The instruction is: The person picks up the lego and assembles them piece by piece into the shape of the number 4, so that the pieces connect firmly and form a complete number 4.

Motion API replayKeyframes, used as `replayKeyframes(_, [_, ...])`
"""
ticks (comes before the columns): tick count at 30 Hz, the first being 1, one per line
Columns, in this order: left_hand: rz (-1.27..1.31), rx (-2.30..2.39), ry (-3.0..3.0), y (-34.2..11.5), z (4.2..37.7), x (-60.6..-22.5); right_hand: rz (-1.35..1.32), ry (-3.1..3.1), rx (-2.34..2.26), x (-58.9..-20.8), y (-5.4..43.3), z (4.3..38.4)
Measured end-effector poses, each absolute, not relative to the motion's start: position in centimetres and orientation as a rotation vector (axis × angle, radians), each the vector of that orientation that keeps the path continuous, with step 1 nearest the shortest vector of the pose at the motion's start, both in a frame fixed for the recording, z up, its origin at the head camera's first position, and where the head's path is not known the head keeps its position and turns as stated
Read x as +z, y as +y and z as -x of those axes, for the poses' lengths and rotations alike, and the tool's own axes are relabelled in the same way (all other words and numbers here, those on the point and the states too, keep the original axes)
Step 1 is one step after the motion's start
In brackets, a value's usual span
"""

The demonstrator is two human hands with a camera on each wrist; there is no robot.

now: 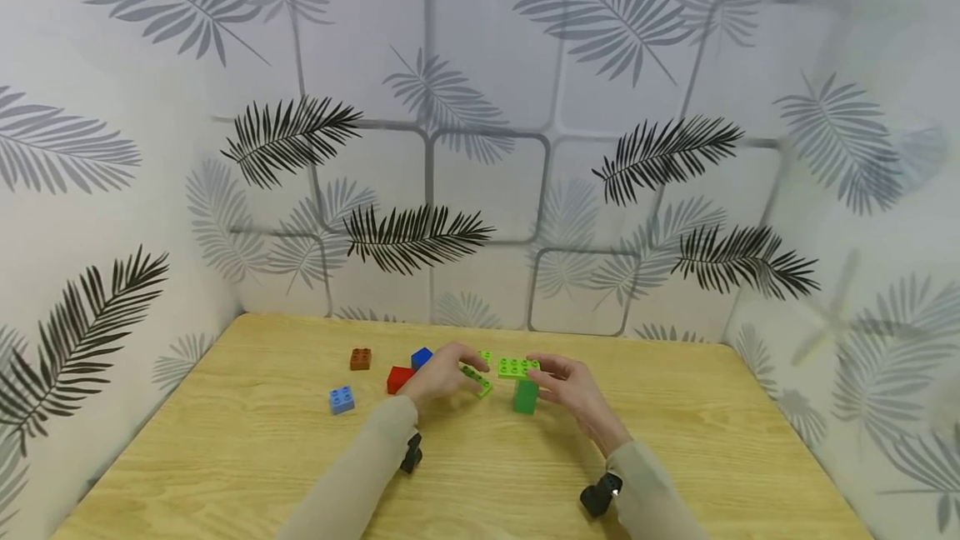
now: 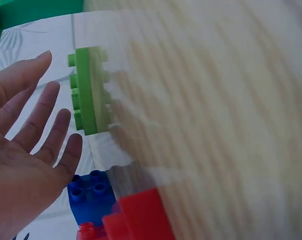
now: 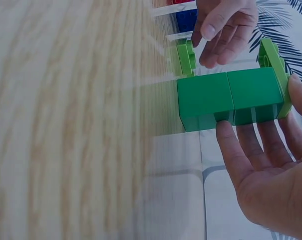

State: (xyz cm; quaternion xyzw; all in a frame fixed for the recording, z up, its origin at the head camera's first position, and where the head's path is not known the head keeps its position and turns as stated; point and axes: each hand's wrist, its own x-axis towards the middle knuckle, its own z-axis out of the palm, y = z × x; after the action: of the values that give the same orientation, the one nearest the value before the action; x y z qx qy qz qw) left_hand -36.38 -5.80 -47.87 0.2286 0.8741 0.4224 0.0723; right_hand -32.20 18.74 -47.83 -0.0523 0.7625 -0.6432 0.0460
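On the table a green block stack, two blocks high, carries a light green studded plate that overhangs to the left. My right hand holds this stack from the right, its fingers along the green side and its thumb by the plate. My left hand hovers left of it with fingers spread, holding nothing. Close to those fingertips, but apart from them in the left wrist view, a light green brick sits on the table. Another light green studded patch shows beyond the left fingers, partly hidden.
Beside the left hand are a red brick and a dark blue brick. Farther left lie a brown brick and a light blue brick. A leaf-patterned wall covering rises behind the wooden table.
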Motion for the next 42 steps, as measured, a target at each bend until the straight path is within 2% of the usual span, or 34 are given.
replayKeyframes(11, [-0.586, 1.224, 2.541, -6.1, 36.6, -48.2, 0.119, 2.328, -1.953, -47.7, 18.7, 32.3])
replayKeyframes(38, [-0.719, 1.033, 2.525, -7.0, 36.6, -47.7, 0.132, 2.302, -1.944, -48.0, 19.0, 32.6])
replayKeyframes(42, [-0.655, 1.114, 2.49, -7.1, 36.3, -47.4, 0.131, 2.298, -1.949, -48.0, 19.0, 32.6])
